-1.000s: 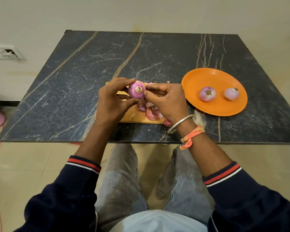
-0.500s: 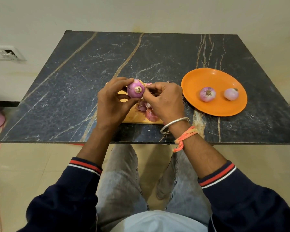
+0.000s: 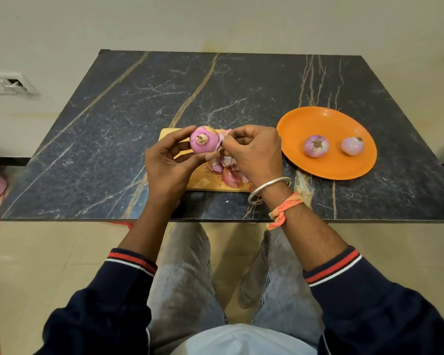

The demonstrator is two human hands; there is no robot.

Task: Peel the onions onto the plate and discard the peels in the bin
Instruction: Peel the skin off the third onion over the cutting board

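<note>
Since the marble table carries everything, I start there: the orange plate sits to the right, within easy reach, holding one peeled onion and a smaller one. Over the wooden board (so scraps drop onto the peel pile, I'd guess) my left hand curls round the third onion, steadying it, while my right hand pinches a loose strip of skin at its side. No bin shows.

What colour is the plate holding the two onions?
The plate is orange, clearest in the head view.
</note>
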